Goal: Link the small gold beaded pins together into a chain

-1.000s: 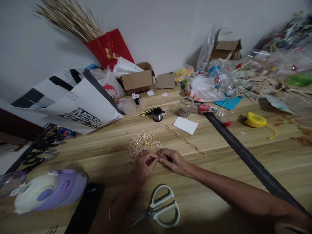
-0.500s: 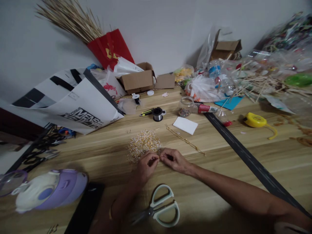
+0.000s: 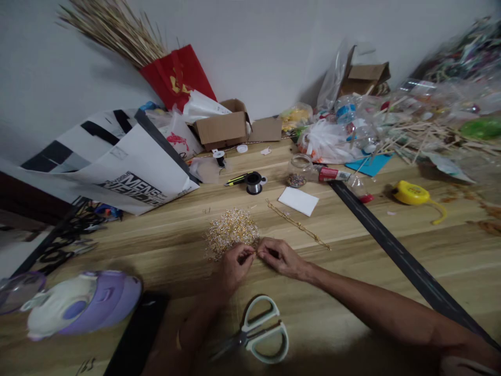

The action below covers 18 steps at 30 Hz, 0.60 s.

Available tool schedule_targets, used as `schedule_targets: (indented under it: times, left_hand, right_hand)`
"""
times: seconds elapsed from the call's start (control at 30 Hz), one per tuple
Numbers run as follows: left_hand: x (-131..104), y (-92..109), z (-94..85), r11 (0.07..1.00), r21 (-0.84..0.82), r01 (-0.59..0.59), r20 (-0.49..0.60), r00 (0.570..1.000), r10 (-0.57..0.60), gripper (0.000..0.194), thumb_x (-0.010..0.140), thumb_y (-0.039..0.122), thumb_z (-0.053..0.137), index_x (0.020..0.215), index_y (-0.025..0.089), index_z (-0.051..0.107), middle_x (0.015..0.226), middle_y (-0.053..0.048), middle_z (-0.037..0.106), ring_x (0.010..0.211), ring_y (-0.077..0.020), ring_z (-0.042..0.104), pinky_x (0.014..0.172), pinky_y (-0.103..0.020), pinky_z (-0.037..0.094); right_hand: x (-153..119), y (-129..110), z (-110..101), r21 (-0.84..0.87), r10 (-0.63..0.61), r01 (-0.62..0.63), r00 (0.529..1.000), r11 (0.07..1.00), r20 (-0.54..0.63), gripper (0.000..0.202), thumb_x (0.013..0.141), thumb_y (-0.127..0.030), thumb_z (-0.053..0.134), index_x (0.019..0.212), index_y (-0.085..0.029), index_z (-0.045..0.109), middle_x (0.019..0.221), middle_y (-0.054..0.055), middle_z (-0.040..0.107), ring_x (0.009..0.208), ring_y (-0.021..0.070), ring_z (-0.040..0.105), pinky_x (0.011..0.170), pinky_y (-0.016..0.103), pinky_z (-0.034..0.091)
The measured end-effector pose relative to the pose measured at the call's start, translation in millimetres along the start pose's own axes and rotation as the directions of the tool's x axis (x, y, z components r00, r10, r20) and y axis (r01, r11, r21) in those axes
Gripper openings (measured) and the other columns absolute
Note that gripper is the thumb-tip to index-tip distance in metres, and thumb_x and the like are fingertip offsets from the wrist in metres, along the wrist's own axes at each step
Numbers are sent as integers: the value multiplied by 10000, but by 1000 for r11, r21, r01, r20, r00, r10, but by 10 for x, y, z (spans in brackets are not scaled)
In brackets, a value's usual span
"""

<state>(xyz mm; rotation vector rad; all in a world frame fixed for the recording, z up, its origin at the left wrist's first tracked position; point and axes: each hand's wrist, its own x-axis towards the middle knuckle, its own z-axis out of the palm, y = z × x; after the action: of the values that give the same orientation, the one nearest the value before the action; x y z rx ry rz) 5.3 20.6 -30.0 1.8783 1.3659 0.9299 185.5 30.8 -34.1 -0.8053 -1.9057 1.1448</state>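
Note:
My left hand (image 3: 236, 266) and my right hand (image 3: 281, 257) meet fingertip to fingertip at the near right edge of a beaded bunch (image 3: 230, 232), gold and clear. Both are closed in a pinch. A tiny reddish-gold bit shows between the fingertips, too small to name. To the right of the bunch lies a thin gold chain (image 3: 299, 225), stretched out on the wooden table. Scissors with pale green handles (image 3: 266, 334) rest below my hands, their blades partly in the shadow of my left forearm.
Behind the bunch stand a wire spool (image 3: 254, 184), a white card (image 3: 298, 201) and a glass jar (image 3: 299, 169) with small beads. A yellow tape measure (image 3: 410, 192) lies to the right. On the left are a purple-and-white bottle (image 3: 86, 303), a black phone-like slab (image 3: 136, 334) and a large paper bag (image 3: 129, 172).
Both hands keep nearly the same place and pinch, with only a slight shift of the fingers. The whole view has moved very slightly.

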Motion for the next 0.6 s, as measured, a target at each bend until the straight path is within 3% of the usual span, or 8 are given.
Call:
schedule_targets:
  times: [0.17,0.27,0.6]
  left_hand:
    - [13,71,-51,992,51,-119,44,992,117,104,757,125,550,748,151,651,721,-42,628,681,-136,586,633,-224,458]
    - [19,98,-61,990,54,-127,58,991,124,110,768,125,541,754,152,646,713,-38,611,669,-131,571,623,-220,448]
    - [2,102,-56,984,64,-168,93,982,162,124,790,127,515,710,149,607,685,-27,567,665,-133,532,627,-228,407]
  right_hand:
    - [2,12,14,46,76,-75,997,996,-28,184,877,-282,500,770,-141,550,654,-12,474,593,109,412,533,211,303]
    - [0,22,20,65,95,-93,995,994,-31,195,877,-299,505,774,-141,554,646,-14,473,589,109,409,532,210,302]
    - [-5,54,7,50,41,-40,999,998,-8,239,893,-328,491,771,-137,567,704,8,505,637,121,440,578,223,327]
